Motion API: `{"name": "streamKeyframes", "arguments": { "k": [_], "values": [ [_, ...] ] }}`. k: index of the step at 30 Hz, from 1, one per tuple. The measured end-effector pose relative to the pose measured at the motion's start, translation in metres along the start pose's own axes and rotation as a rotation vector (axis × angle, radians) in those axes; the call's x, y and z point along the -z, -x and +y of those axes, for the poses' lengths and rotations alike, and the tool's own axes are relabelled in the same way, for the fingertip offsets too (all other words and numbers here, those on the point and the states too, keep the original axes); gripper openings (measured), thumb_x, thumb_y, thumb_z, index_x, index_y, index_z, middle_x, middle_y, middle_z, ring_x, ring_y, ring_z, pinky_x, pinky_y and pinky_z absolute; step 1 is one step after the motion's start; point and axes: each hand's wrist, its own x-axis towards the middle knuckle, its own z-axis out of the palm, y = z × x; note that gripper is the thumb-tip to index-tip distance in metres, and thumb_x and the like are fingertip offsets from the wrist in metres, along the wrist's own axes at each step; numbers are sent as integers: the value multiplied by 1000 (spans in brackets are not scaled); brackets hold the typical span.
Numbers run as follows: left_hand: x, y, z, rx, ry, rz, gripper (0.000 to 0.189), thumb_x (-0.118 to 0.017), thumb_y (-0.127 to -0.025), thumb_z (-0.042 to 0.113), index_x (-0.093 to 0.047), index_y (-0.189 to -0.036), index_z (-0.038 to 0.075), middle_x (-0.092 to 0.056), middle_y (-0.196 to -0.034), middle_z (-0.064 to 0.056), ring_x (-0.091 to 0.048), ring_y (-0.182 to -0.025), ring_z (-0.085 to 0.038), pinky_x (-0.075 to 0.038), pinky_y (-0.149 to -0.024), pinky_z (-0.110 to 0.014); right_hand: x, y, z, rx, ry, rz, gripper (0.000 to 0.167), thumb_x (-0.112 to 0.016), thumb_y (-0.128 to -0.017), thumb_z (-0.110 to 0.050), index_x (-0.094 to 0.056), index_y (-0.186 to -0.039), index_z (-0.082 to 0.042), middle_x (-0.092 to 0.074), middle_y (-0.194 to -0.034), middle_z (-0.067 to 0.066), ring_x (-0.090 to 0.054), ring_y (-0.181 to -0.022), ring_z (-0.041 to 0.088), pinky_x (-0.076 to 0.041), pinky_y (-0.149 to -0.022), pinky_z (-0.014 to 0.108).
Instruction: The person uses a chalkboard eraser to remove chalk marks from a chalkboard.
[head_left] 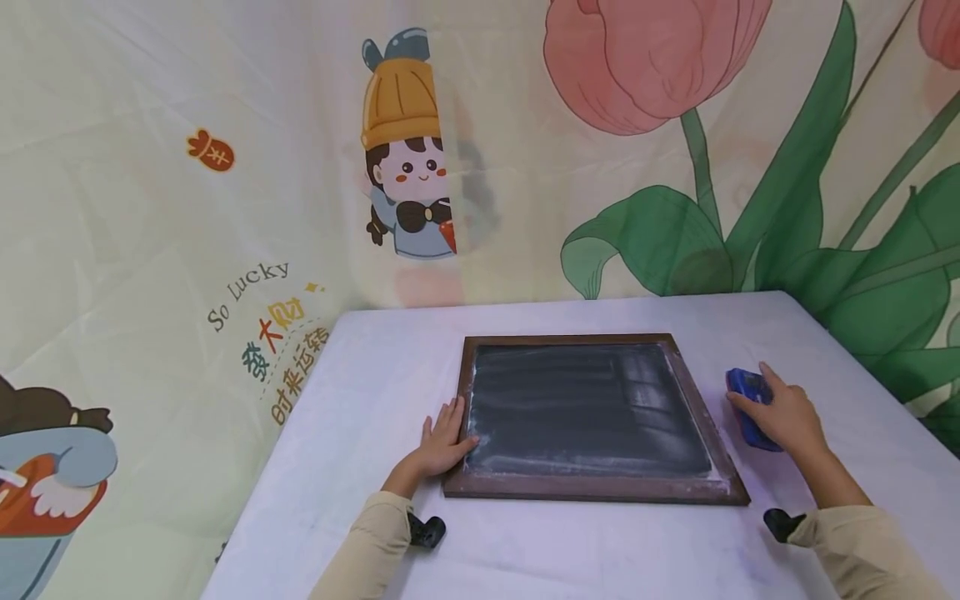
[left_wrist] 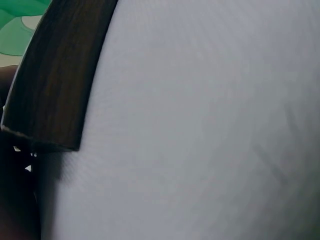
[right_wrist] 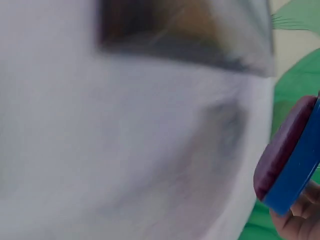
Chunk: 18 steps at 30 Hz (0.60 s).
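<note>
A framed blackboard (head_left: 570, 408) lies on the white-covered table, its dark surface smeared with faint chalk along the edges. My left hand (head_left: 438, 446) rests at the board's left side, fingers spread along the frame and thumb over its edge. In the left wrist view the brown wooden frame (left_wrist: 60, 75) shows close up, with the hand mostly dark at the side. To the right of the board, my right hand (head_left: 791, 417) grips a blue board eraser (head_left: 753, 408). The right wrist view shows the eraser's purple pad (right_wrist: 282, 150) facing the table, apart from it.
The white tablecloth (head_left: 570, 550) spreads around the board. A patterned curtain with tulips (head_left: 652, 67) and cartoon figures hangs behind the table and at its left. Black wrist devices (head_left: 427, 531) sit by both sleeves.
</note>
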Motion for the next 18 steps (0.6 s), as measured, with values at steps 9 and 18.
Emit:
{"name": "streamKeyframes", "arguments": {
  "k": [9, 18],
  "values": [
    [-4, 3, -2, -22, 2, -3, 77, -44, -93, 37, -3, -145, -2, -4, -151, -24, -1, -139, -39, 7, -106, -58, -22, 0, 20, 45, 147, -80, 86, -49, -86, -57, -30, -133, 13, -36, -103, 47, -45, -89, 57, -44, -67, 59],
    [0, -1, -3, 4, -9, -68, 77, -43, -94, 39, -1, -146, 1, -3, -152, -21, 0, -141, -36, 5, -108, -57, -27, -1, 21, 37, 204, -135, 91, -39, -86, -65, -30, -133, 12, -35, -98, 46, -44, -87, 55, -44, -63, 58]
  ]
}}
